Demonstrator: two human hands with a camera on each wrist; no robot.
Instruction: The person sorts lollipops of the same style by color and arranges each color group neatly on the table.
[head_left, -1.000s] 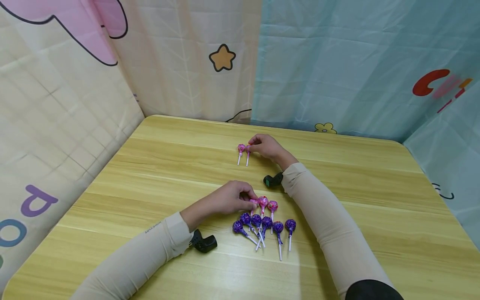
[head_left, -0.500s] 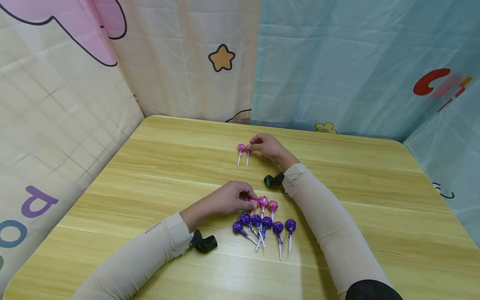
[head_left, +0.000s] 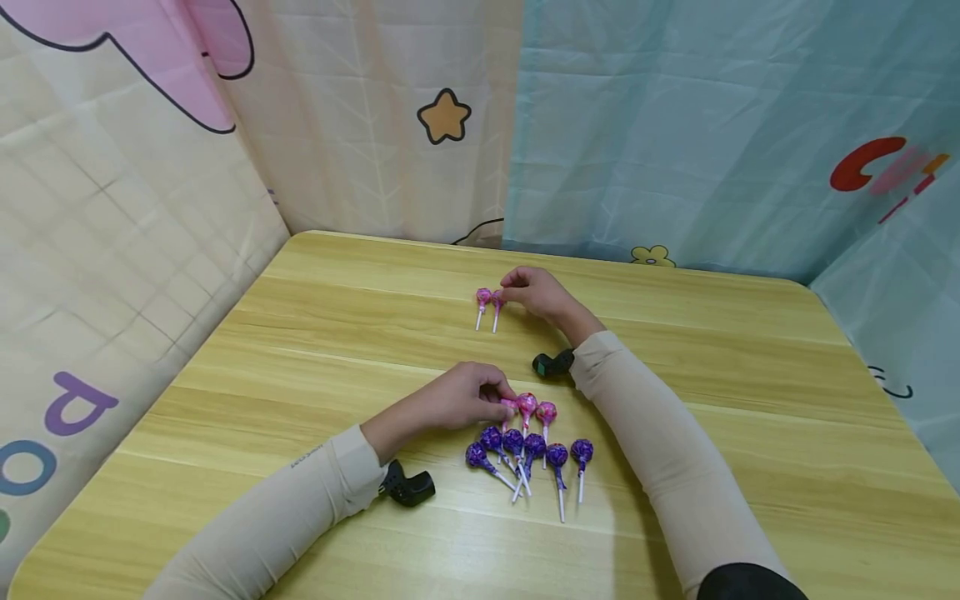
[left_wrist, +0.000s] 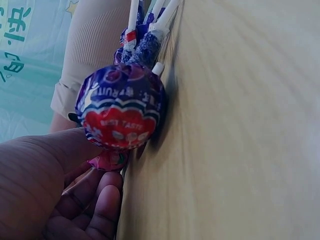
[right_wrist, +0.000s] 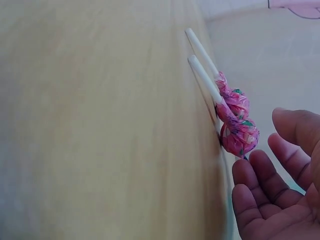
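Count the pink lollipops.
5: far left one and far right one, beside the right hand; near left one, pinched by the left hand; near middle one and near right one alongside. The hands may hide more.

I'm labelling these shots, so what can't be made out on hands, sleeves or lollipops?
Left wrist view: most of the pink lollipop in the left hand, hidden by a purple lollipop.
Right wrist view: part of the right hand, cut off by the right edge.
Head view: print on the left sleeve, too small to read.
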